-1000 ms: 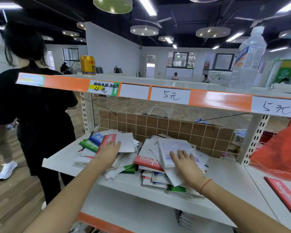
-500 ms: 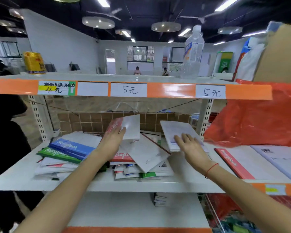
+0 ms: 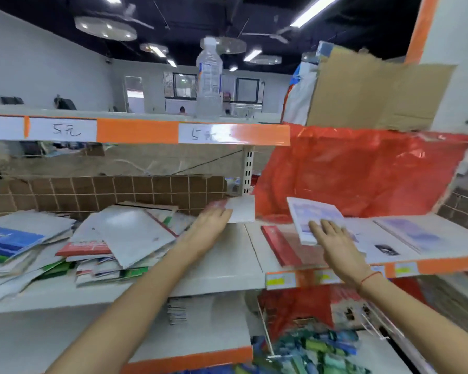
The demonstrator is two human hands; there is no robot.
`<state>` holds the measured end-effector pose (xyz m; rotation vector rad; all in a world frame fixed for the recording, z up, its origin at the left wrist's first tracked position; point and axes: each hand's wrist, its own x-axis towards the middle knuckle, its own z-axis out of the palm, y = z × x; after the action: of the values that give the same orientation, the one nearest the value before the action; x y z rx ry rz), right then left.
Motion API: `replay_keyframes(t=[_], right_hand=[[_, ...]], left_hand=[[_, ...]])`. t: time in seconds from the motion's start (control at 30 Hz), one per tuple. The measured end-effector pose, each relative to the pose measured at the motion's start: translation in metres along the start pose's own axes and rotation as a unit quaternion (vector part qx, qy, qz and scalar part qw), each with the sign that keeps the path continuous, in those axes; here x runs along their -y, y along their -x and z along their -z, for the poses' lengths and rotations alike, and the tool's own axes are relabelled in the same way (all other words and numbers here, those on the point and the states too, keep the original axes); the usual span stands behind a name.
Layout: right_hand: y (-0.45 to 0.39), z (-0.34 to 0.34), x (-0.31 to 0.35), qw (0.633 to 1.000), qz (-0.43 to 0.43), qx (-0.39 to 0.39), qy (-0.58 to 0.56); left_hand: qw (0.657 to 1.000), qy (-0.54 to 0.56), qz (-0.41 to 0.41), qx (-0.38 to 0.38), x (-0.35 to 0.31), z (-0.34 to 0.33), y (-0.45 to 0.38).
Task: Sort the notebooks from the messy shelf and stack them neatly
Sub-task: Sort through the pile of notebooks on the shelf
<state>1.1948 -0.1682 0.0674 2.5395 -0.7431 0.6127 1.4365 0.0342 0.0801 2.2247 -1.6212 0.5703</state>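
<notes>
The left hand point(image 3: 214, 221) holds a white-backed notebook point(image 3: 241, 209) with a red edge, fingers laid over its near end. The notebook is lifted off the shelf board point(image 3: 222, 268), which suggests it is in transit, not yet placed. How the thumb sits beneath it is not visible.

The right hand point(image 3: 333, 238) carries a pale lilac notebook point(image 3: 312, 220). Its fingers lie straight across the cover; the grip underneath is hidden. The notebook is tilted, far edge raised, above a red notebook point(image 3: 277, 245) lying flat just left of this hand.

To the right of the right hand, two pale notebooks point(image 3: 414, 233) lie flat. This layout appears to serve as sorted piles by cover type, so each hand is probably taking its item to a matching pile.

The unsorted heap point(image 3: 114, 244) lies well to the left of the left hand, covers overlapping at mixed angles. Most of the sorting remains.

A red plastic sheet point(image 3: 357, 171) hangs beyond both hands.
</notes>
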Motion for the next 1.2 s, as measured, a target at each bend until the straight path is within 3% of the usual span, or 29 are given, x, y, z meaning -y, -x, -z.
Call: replay_keyframes(t=[0.1,0.13,0.2,0.27,0.33,0.43,0.93,1.2], right_hand=[[0.014,-0.013,-0.060,0.999,-0.012,0.034,0.005],[0.017,-0.018,-0.077,0.999,-0.012,0.048,0.000],[0.024,-0.025,-0.105,0.998,-0.005,0.063,-0.013],[0.028,-0.031,-0.128,0.998,0.002,0.067,-0.022],[0.031,-0.042,-0.147,0.998,0.006,0.061,-0.029],[0.035,-0.061,-0.167,0.997,0.008,0.067,-0.043],[0.020,-0.095,-0.198,0.997,0.022,0.060,-0.036],[0.019,-0.105,-0.203,0.998,0.024,0.058,-0.026]], left_hand=[[1.000,-0.013,0.020,0.012,-0.069,-0.008,-0.016],[0.998,-0.050,0.008,0.023,-0.083,-0.017,-0.020],[0.996,-0.004,0.062,0.066,-0.104,-0.035,-0.022],[0.997,-0.021,0.046,0.055,-0.114,-0.054,-0.033],[0.996,-0.058,0.043,0.054,-0.128,-0.063,-0.042],[0.981,-0.140,0.071,0.117,-0.157,-0.062,-0.056],[0.963,-0.187,0.066,0.182,-0.173,-0.136,-0.102],[0.958,-0.138,0.055,0.247,-0.173,-0.150,-0.107]])
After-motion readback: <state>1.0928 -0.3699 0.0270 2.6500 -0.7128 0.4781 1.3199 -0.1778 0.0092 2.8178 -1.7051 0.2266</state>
